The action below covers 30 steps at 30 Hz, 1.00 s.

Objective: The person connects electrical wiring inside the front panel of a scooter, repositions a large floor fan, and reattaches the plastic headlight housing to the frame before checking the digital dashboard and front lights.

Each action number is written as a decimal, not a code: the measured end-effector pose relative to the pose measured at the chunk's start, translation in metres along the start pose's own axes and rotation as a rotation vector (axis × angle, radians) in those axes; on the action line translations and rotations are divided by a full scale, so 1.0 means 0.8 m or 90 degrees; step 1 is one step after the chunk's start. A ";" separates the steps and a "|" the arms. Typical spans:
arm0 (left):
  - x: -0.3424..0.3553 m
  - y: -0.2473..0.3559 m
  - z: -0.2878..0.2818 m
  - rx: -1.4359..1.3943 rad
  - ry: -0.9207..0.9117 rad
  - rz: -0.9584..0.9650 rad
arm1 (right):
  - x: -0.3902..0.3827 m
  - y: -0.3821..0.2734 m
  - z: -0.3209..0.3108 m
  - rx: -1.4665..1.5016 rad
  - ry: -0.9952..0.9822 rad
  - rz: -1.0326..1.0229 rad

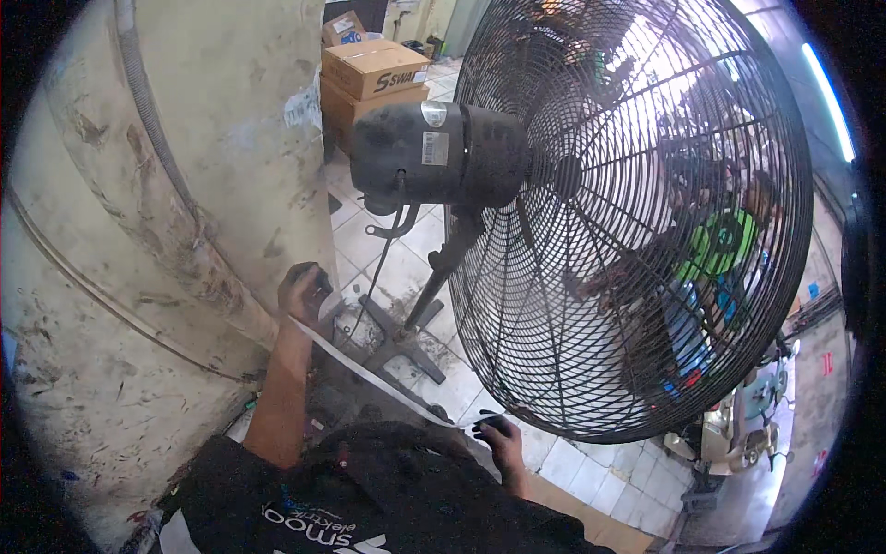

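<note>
The left hand [307, 291] is closed in a loose fist, with one end of a white strip [369, 377] meeting its lower edge; the exact pinch is hidden. The right hand [500, 441], nearer the body, has its fingers curled in at the strip's other end. Between the two hands the strip runs slantwise, nearly straight — sagging slightly toward the right hand — in front of the black shirt [397, 517].

Just left of the left hand stands a pale, smudged wall [249, 203], with a grey corrugated hose [148, 111] running down it. Beyond the strip, between the hands, the dark stand base [397, 349] of a large pedestal fan [568, 175] rests on the tiled floor [581, 471]. The fan's round black grille rises ahead and to the right of the right hand; its motor housing [406, 152] points back toward the wall side, ahead of the left hand. Farther out, past the housing, are stacked cardboard boxes [374, 69]. A bright green round thing [720, 242] shows through the grille — well right of both hands.
</note>
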<state>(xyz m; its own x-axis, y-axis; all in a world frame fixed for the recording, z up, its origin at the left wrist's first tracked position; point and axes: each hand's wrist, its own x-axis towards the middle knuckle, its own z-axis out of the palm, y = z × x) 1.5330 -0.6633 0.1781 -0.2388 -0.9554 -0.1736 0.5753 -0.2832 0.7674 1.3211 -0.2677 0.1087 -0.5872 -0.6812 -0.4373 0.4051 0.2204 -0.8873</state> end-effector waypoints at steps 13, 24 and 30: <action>-0.021 0.011 -0.014 -0.091 0.048 -0.025 | -0.021 -0.037 0.072 0.082 0.201 -0.209; -0.015 0.011 -0.018 -0.102 0.045 -0.014 | -0.018 -0.068 0.086 0.171 0.247 -0.231; -0.010 0.008 -0.018 -0.117 0.032 -0.036 | -0.013 -0.067 0.070 0.195 0.230 -0.246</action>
<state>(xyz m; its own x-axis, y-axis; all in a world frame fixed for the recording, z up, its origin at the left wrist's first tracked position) 1.5502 -0.6591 0.1755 -0.2378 -0.9391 -0.2479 0.6960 -0.3428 0.6309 1.3448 -0.3114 0.1695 -0.9107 -0.3800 -0.1616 0.2669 -0.2431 -0.9326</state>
